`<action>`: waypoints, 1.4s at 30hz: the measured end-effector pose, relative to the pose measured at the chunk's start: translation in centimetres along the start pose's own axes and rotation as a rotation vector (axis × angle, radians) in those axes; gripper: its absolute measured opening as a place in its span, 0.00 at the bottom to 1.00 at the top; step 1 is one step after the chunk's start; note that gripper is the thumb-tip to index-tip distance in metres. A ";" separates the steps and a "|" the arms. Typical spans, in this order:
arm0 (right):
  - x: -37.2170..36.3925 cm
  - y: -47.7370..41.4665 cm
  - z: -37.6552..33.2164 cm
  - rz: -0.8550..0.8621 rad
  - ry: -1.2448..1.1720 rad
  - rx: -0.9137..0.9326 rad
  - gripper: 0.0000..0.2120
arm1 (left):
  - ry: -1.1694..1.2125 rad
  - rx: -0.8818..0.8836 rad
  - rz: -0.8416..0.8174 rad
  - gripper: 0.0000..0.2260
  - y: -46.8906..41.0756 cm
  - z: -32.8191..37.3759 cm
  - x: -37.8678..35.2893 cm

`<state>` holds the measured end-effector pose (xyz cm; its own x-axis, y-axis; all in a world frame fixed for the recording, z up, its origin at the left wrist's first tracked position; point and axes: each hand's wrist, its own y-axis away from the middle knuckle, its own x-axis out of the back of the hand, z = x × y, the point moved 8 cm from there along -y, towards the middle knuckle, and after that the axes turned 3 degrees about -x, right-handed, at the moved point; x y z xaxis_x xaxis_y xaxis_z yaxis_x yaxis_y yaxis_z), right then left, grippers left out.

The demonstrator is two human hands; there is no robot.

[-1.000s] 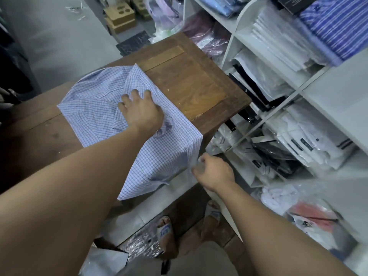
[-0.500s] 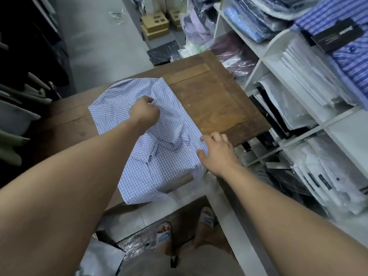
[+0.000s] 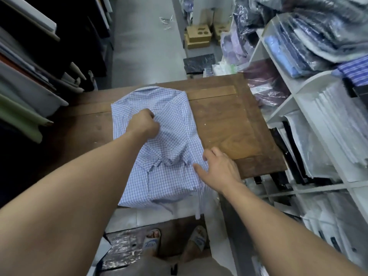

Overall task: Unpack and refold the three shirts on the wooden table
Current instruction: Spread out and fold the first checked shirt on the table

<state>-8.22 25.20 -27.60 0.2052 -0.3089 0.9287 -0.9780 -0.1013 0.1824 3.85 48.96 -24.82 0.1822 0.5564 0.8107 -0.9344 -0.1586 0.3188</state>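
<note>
Checked shirt (image 3: 175,116): thin woven cloth, fine blue-on-white grid, soft creases. I see it lying on the left half of the bench (image 3: 229,126), collar end far from me, near hem drooping over the front edge.

Left grip (image 3: 144,124): closed into a fist mid-shirt, a ridge of cloth bunched inside the fingers, wrinkles fanning out from it.

Right grip (image 3: 219,168): fingers spread and fairly straight, holding nothing; thumb on the shirt's right edge, the rest over bare wood. I cannot tell how hard it presses.

Bench top: dark brown wood, framed flat panel, visible grain, a few pale specks.

White shelves (image 3: 286,108) to the right hold flat, glossy plastic-bagged garments.
</note>
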 end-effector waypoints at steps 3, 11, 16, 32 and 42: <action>0.7 0.4 0.2 0.066 -0.033 0.004 0.16 | 0.034 0.013 0.040 0.14 -0.2 0.1 -0.6; -1.9 4.7 2.6 -0.197 0.145 -0.067 0.24 | -0.077 -0.015 0.083 0.13 0.1 2.3 -1.2; -5.1 7.4 2.0 -0.265 0.066 -0.179 0.24 | -0.284 -0.077 0.139 0.25 0.9 4.0 -1.8; -4.9 10.1 -2.3 0.051 -0.207 -0.470 0.20 | -0.189 -0.256 -0.034 0.27 0.7 2.6 -2.7; -6.1 8.6 -3.8 -0.088 -0.291 -0.476 0.19 | 0.115 -0.260 -0.012 0.25 0.2 2.7 0.2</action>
<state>-18.01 29.84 -30.42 0.2228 -0.5737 0.7882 -0.8520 0.2782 0.4434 4.51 46.81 -23.23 0.1713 0.6478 0.7423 -0.9824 0.0549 0.1788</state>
